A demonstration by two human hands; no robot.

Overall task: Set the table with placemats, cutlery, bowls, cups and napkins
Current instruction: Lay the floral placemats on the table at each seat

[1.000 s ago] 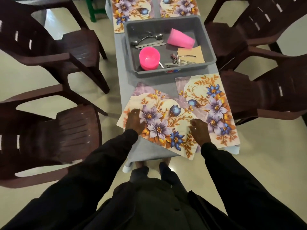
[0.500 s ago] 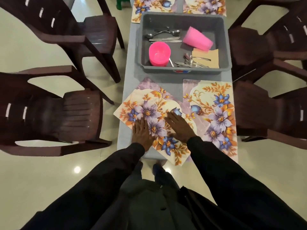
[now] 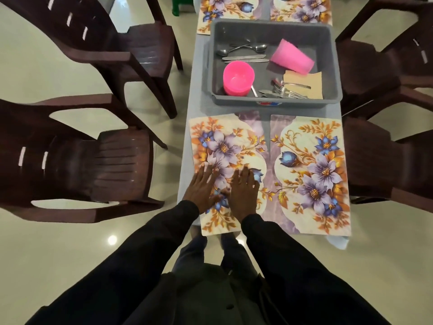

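Observation:
Two floral placemats lie side by side at the near end of the narrow grey table [image 3: 187, 160]. My left hand [image 3: 202, 188] and my right hand [image 3: 243, 193] press flat, fingers straight, on the near left placemat [image 3: 225, 141]. The near right placemat [image 3: 311, 165] lies untouched beside it. Behind them a grey tub [image 3: 335, 66] holds a pink bowl [image 3: 237, 77], a pink cup [image 3: 291, 57] on its side, spoons [image 3: 243, 48], knives [image 3: 243, 58], forks [image 3: 285, 90] and a tan napkin [image 3: 307, 85]. Two more floral placemats [image 3: 225, 8] lie beyond the tub.
Dark brown plastic chairs stand on both sides: two at the left [image 3: 98, 160] [image 3: 117, 43], two at the right [image 3: 386, 160] [image 3: 386, 55]. The table is narrow, and the placemats reach its near edge. A pale glossy floor [image 3: 58, 254] surrounds it.
The left placemat, skewed and overhanging before, now lies straight beside the right one. Both my hands have moved together onto its near part.

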